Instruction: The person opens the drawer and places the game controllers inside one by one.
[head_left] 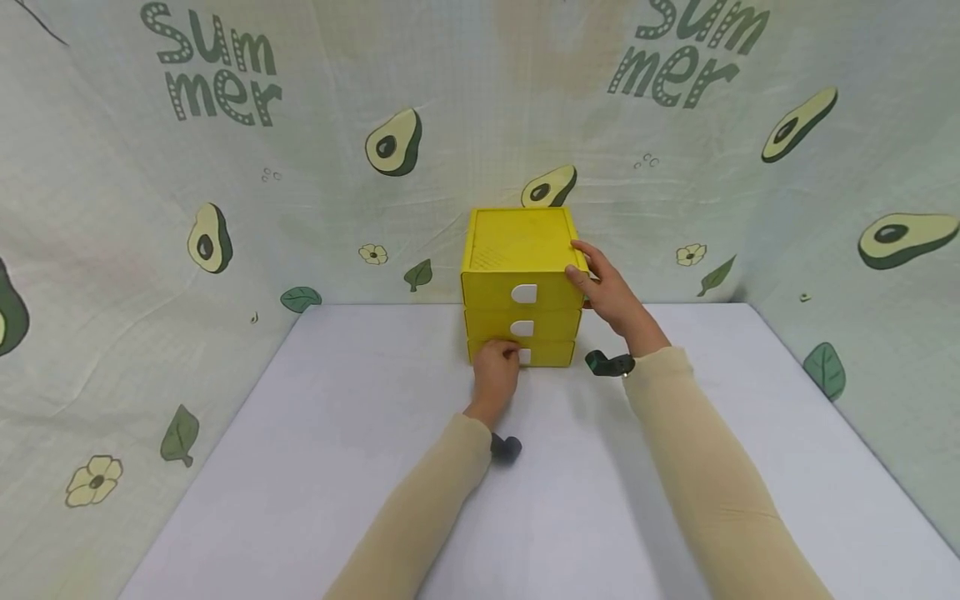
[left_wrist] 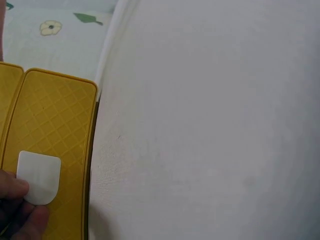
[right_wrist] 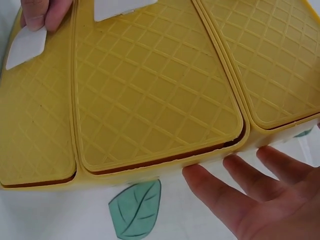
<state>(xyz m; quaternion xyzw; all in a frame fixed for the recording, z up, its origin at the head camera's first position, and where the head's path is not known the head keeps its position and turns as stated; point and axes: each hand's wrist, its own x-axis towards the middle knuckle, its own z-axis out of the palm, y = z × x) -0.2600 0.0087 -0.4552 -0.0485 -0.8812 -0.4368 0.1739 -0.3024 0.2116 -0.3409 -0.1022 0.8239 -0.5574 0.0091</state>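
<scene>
A yellow cabinet [head_left: 525, 237] with three stacked drawers stands at the back of the table, all its drawers pushed in. Each drawer front has a white rounded handle. At the bottom drawer, the left hand [head_left: 496, 371] pinches the white handle [left_wrist: 41, 175] between thumb and fingers. The fingers partly cover this handle in the head view. Against the cabinet's right side rests the right hand [head_left: 611, 292], its fingers [right_wrist: 210, 192] extended along the wall. Its thumb lies near the upper front corner in the head view.
A white table [head_left: 360, 467] spreads in front of the cabinet. Pale cloth [head_left: 315, 167] printed with avocados, leaves and lettering hangs behind and at both sides. A dark wrist camera [head_left: 609, 364] sits by the right sleeve, another [head_left: 506, 450] by the left.
</scene>
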